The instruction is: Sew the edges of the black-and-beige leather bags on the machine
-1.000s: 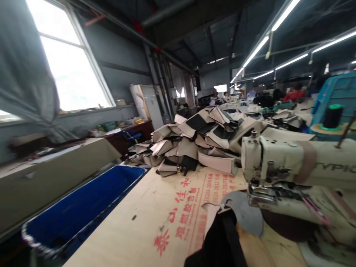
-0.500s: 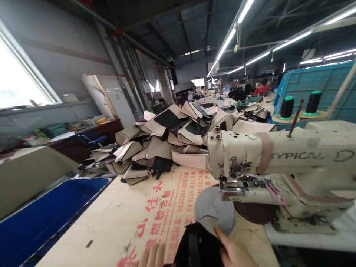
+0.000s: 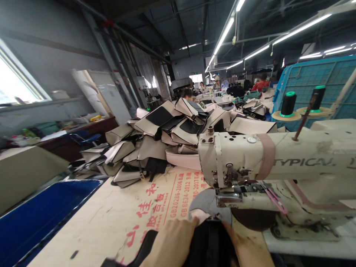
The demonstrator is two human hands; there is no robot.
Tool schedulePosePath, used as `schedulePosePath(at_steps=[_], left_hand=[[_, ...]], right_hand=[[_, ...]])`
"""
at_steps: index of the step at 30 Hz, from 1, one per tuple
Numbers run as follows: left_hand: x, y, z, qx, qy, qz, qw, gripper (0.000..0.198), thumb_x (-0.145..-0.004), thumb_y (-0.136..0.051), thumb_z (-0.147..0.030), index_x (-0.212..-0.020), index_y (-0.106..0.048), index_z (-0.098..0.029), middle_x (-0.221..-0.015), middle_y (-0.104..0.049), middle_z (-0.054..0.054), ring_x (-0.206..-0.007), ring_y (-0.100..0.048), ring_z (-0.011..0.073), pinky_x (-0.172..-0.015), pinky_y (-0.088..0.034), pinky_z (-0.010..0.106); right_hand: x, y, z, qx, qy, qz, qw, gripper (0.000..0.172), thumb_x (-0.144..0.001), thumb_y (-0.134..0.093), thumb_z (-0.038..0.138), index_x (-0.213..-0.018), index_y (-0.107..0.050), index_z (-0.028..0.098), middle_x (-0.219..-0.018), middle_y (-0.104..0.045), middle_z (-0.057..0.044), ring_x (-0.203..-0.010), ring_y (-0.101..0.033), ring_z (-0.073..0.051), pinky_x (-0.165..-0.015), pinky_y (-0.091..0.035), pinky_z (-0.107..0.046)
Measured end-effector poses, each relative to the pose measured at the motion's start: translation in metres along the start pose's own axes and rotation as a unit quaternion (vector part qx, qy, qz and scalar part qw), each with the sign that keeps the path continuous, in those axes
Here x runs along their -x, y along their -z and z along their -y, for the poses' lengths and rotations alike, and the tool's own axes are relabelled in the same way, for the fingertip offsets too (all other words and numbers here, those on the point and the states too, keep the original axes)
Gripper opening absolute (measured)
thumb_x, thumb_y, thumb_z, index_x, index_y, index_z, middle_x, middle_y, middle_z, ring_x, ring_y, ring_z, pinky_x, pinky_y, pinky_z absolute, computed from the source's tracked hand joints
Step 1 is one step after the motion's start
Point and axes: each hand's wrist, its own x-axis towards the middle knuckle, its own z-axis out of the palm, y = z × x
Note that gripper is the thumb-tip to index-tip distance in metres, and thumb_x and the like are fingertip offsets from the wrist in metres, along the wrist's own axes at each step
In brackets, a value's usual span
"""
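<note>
A black bag [image 3: 208, 243] with a band down its middle is at the bottom of the view, its lower part cut off by the frame. My left hand [image 3: 174, 237] grips its upper left edge, thumb side toward the round grey plate [image 3: 198, 202]. Along the bag's right side lies my right hand [image 3: 246, 243], its fingertips mostly hidden behind the black material. A black strap [image 3: 146, 246] trails to the left under my left wrist. Just beyond the hands stands the sewing machine [image 3: 236, 159], its needle area right of the grey plate.
Beige and black handbags [image 3: 152, 148] are heaped behind the plywood tabletop [image 3: 111, 218]. A blue bin [image 3: 50, 222] is at left. Black thread spools [image 3: 288, 104] stand over the machine, before a blue mesh crate [image 3: 314, 81]. Other people sit farther back.
My left hand has come up and right from the bottom edge onto the bag's upper edge. My right hand has shifted right, from a pointing finger to the bag's side. The view has shifted slightly.
</note>
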Motion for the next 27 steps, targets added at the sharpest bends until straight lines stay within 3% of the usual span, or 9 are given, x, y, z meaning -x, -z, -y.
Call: schedulePosePath(at_steps=[3, 6, 9, 13, 16, 19, 22, 25, 27], left_hand=[[-0.019, 0.000, -0.008, 0.035, -0.051, 0.001, 0.998, 0.036, -0.081, -0.033, -0.020, -0.109, -0.057, -0.018, -0.079, -0.067, 0.011, -0.072, -0.064, 0.0275, -0.062, -0.045, 0.035], [-0.038, -0.006, -0.003, 0.217, -0.068, -0.023, 0.974, 0.041, -0.088, -0.026, -0.036, -0.100, -0.061, -0.020, -0.076, -0.066, 0.006, -0.069, -0.062, 0.0210, -0.062, -0.044, 0.028], [-0.067, -0.022, 0.005, 0.370, -0.024, -0.037, 0.928, 0.042, -0.087, -0.027, -0.036, -0.105, -0.060, -0.018, -0.063, -0.059, -0.001, -0.056, -0.056, 0.0124, -0.054, -0.041, 0.021], [-0.114, -0.047, 0.003, 0.353, -0.018, -0.073, 0.933, 0.026, -0.070, -0.052, -0.023, -0.091, -0.066, -0.016, -0.052, -0.053, -0.005, -0.051, -0.049, 0.0099, -0.052, -0.036, 0.019], [-0.146, -0.056, 0.003, 0.342, -0.017, -0.090, 0.935, 0.015, -0.067, -0.052, -0.019, -0.059, -0.064, -0.014, -0.045, -0.050, -0.004, -0.050, -0.048, 0.0109, -0.053, -0.037, 0.021], [-0.163, -0.050, 0.009, 0.343, 0.015, -0.140, 0.929, 0.019, -0.071, -0.046, -0.018, -0.061, -0.061, -0.014, -0.056, -0.058, 0.001, -0.061, -0.053, 0.0140, -0.060, -0.041, 0.023], [-0.147, -0.034, 0.011, 0.353, 0.028, -0.183, 0.917, 0.019, -0.072, -0.045, -0.017, -0.083, -0.061, -0.015, -0.079, -0.064, 0.004, -0.072, -0.057, 0.0154, -0.066, -0.044, 0.025], [-0.091, -0.020, 0.005, 0.359, 0.020, -0.236, 0.903, 0.023, -0.080, -0.037, -0.021, -0.094, -0.056, -0.019, -0.090, -0.064, 0.003, -0.079, -0.059, 0.0152, -0.069, -0.046, 0.026], [-0.045, -0.020, -0.003, 0.312, 0.000, -0.228, 0.922, 0.023, -0.083, -0.036, -0.023, -0.095, -0.056, -0.022, -0.094, -0.064, 0.002, -0.084, -0.060, 0.0152, -0.075, -0.046, 0.025]], right_hand=[[-0.024, 0.016, -0.002, 0.027, -0.003, 0.004, 1.000, 0.080, -0.060, -0.039, -0.001, -0.136, -0.026, 0.019, -0.134, -0.034, -0.007, -0.111, -0.049, -0.019, -0.081, -0.048, -0.026], [-0.034, 0.019, -0.004, 0.022, 0.040, 0.020, 0.999, 0.067, -0.067, -0.034, 0.000, -0.131, -0.036, 0.018, -0.129, -0.041, -0.002, -0.113, -0.046, -0.015, -0.089, -0.045, -0.026], [-0.033, 0.008, -0.012, 0.035, 0.087, -0.005, 0.996, 0.056, -0.072, -0.038, 0.006, -0.128, -0.042, 0.014, -0.125, -0.046, -0.005, -0.110, -0.050, -0.017, -0.088, -0.046, -0.025], [-0.033, -0.013, -0.030, 0.027, 0.150, -0.061, 0.986, 0.055, -0.072, -0.044, 0.009, -0.126, -0.045, 0.018, -0.120, -0.052, -0.005, -0.104, -0.054, -0.018, -0.077, -0.051, -0.021], [-0.034, -0.025, -0.041, 0.016, 0.175, -0.079, 0.981, 0.058, -0.070, -0.046, 0.008, -0.126, -0.044, 0.021, -0.119, -0.053, -0.002, -0.102, -0.056, -0.019, -0.075, -0.052, -0.021], [-0.034, -0.029, -0.045, 0.009, 0.166, -0.080, 0.983, 0.061, -0.067, -0.045, 0.007, -0.127, -0.044, 0.023, -0.121, -0.051, -0.001, -0.104, -0.054, -0.019, -0.077, -0.051, -0.023], [-0.032, -0.024, -0.041, 0.003, 0.144, -0.068, 0.987, 0.064, -0.065, -0.043, 0.005, -0.127, -0.043, 0.022, -0.123, -0.049, -0.001, -0.108, -0.052, -0.019, -0.083, -0.049, -0.024], [-0.029, -0.013, -0.032, -0.005, 0.127, -0.055, 0.990, 0.063, -0.066, -0.042, 0.004, -0.126, -0.044, 0.020, -0.123, -0.049, -0.003, -0.110, -0.050, -0.018, -0.088, -0.047, -0.026], [-0.027, -0.005, -0.023, -0.006, 0.116, -0.053, 0.992, 0.058, -0.069, -0.041, 0.007, -0.126, -0.044, 0.018, -0.124, -0.049, -0.005, -0.111, -0.048, -0.019, -0.092, -0.044, -0.031]])
